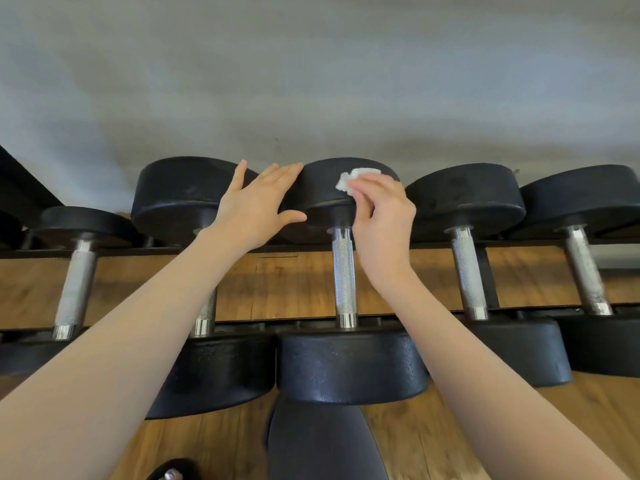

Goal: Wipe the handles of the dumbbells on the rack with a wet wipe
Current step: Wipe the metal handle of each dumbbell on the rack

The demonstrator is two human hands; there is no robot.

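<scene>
Several black dumbbells lie side by side on a low rack (277, 250), their knurled steel handles pointing toward me. My right hand (382, 216) pinches a crumpled white wet wipe (356, 178) against the far head of the middle dumbbell (318, 188), just above its handle (343, 275). My left hand (258, 206) lies flat with straight fingers on the left side of that same far head. The left forearm hides most of the handle (204, 313) of the dumbbell to the left.
More dumbbell handles stand at the far left (74, 285) and right (469, 271), (585, 271). A grey wall (311, 81) rises behind the rack. Wooden floor (450, 427) lies below. My dark-clad leg (322, 445) and a shoe (171, 472) show at the bottom.
</scene>
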